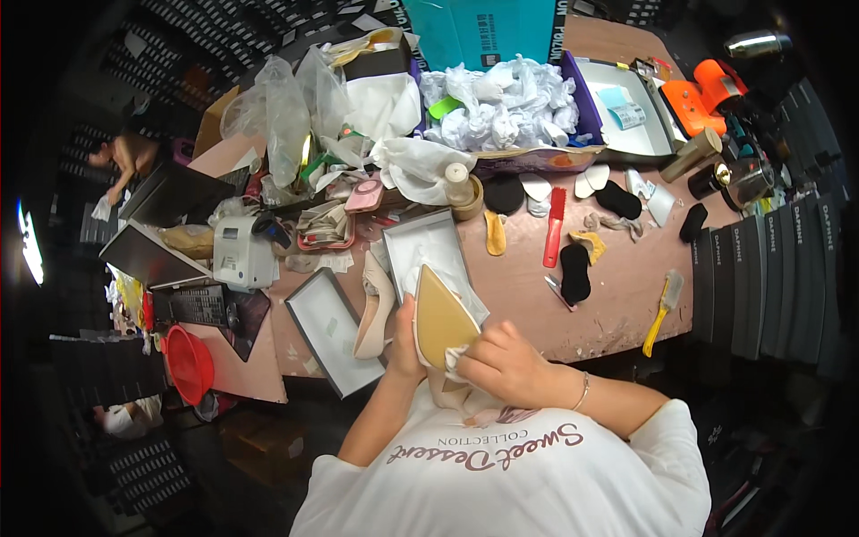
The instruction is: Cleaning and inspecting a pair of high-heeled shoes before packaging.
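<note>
A beige pointed high-heeled shoe (438, 311) is held sole outward in front of my chest, toe pointing away from me. My left hand (406, 347) is closed round its left side. With bent fingers my right hand (512, 364) presses a small white cloth (455, 357) against the lower part of the tan sole. A matching beige shoe (375, 315) lies on its side just left of my left hand, over the edge of an open white box part (327, 327) with dark edges. Beyond the held shoe is another such box part (420, 240) with white tissue in it.
On the pink table (501, 309) lie a red shoehorn-like tool (555, 228), black pads (575, 273), yellow cloths (495, 234) and a yellow-handled brush (664, 313). Crumpled paper fills a purple-edged box (586, 107). A label printer (243, 252) and red basin (188, 365) stand left; grey shoeboxes (761, 277) line the right.
</note>
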The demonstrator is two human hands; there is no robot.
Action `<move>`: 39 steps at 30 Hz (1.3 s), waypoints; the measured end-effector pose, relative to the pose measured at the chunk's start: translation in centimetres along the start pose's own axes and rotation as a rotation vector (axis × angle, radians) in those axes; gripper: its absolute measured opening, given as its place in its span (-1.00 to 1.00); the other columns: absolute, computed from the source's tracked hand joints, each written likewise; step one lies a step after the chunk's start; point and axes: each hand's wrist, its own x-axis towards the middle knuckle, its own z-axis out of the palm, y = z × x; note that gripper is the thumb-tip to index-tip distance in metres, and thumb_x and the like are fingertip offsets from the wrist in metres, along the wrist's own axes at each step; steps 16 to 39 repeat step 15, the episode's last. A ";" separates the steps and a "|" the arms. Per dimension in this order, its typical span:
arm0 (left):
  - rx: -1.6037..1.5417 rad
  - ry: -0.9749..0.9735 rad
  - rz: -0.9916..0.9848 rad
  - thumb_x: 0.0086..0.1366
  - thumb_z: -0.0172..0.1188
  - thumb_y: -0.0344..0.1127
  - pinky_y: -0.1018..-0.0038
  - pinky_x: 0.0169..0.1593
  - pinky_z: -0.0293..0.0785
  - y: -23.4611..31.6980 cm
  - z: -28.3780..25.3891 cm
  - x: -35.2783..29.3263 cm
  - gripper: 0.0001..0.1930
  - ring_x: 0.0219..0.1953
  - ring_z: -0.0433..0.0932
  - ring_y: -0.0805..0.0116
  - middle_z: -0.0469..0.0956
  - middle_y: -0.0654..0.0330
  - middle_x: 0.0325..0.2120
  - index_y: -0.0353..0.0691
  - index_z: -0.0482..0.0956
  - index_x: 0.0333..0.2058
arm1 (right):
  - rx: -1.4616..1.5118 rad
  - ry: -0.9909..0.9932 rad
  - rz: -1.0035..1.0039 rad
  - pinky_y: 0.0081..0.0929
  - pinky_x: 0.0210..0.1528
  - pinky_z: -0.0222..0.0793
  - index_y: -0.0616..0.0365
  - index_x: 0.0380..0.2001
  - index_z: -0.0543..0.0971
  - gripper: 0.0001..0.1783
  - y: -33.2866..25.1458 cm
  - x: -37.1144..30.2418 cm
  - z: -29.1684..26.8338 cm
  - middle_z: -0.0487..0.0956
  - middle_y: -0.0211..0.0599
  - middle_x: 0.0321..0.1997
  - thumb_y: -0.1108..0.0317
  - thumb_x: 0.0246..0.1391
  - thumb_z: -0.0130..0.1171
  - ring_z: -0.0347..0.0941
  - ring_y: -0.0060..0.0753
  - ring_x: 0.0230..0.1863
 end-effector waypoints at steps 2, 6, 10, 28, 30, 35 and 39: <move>-0.041 -0.045 -0.068 0.39 -0.39 0.32 0.27 0.18 0.41 0.0 0.1 -0.3 -0.26 0.06 0.52 0.18 0.51 0.04 0.02 -0.20 0.39 0.15 | -0.008 -0.005 0.008 -0.32 -0.22 0.17 0.14 -0.30 0.50 -0.73 0.5 0.2 -0.7 0.38 -0.33 -0.38 0.35 -0.16 0.16 0.30 -0.25 -0.28; -0.141 0.126 -0.095 0.38 -0.40 0.32 0.25 0.17 0.43 -0.2 2.5 -0.4 -0.23 0.08 0.51 0.15 0.49 0.02 0.05 -0.27 0.37 0.15 | 0.003 0.061 0.097 -0.31 -0.22 0.19 0.13 -0.28 0.50 -0.75 2.9 2.2 -0.5 0.39 -0.31 -0.37 0.38 -0.12 0.14 0.30 -0.25 -0.30; -0.087 -0.195 -0.002 0.40 -0.43 0.29 0.24 0.17 0.43 -1.2 -2.8 0.4 -0.23 0.08 0.50 0.15 0.48 -0.01 0.06 -0.27 0.32 0.20 | 0.074 -0.038 0.019 -0.33 -0.21 0.19 0.12 -0.32 0.53 -0.80 -0.6 -2.2 -1.3 0.39 -0.35 -0.40 0.36 -0.09 0.16 0.30 -0.28 -0.32; -0.094 0.056 -0.036 0.39 -0.31 0.30 0.40 0.14 0.41 -0.1 1.7 -0.1 -0.26 0.05 0.49 0.30 0.48 0.07 0.04 -0.27 0.29 0.20 | 0.032 0.126 0.123 -0.33 -0.18 0.19 0.10 -0.28 0.56 -0.74 3.3 0.7 0.2 0.45 -0.42 -0.35 0.39 -0.14 0.25 0.34 -0.39 -0.25; -0.094 0.056 -0.036 0.39 -0.31 0.30 0.40 0.14 0.41 -0.1 1.7 -0.1 -0.26 0.05 0.49 0.30 0.48 0.07 0.04 -0.27 0.29 0.20 | 0.032 0.126 0.123 -0.33 -0.18 0.19 0.10 -0.28 0.56 -0.74 3.3 0.7 0.2 0.45 -0.42 -0.35 0.39 -0.14 0.25 0.34 -0.39 -0.25; -0.094 0.056 -0.036 0.39 -0.31 0.30 0.40 0.14 0.41 -0.1 1.7 -0.1 -0.26 0.05 0.49 0.30 0.48 0.07 0.04 -0.27 0.29 0.20 | 0.032 0.126 0.123 -0.33 -0.18 0.19 0.10 -0.28 0.56 -0.74 3.3 0.7 0.2 0.45 -0.42 -0.35 0.39 -0.14 0.25 0.34 -0.39 -0.25; -0.094 0.056 -0.036 0.39 -0.31 0.30 0.40 0.14 0.41 -0.1 1.7 -0.1 -0.26 0.05 0.49 0.30 0.48 0.07 0.04 -0.27 0.29 0.20 | 0.032 0.126 0.123 -0.33 -0.18 0.19 0.10 -0.28 0.56 -0.74 3.3 0.7 0.2 0.45 -0.42 -0.35 0.39 -0.14 0.25 0.34 -0.39 -0.25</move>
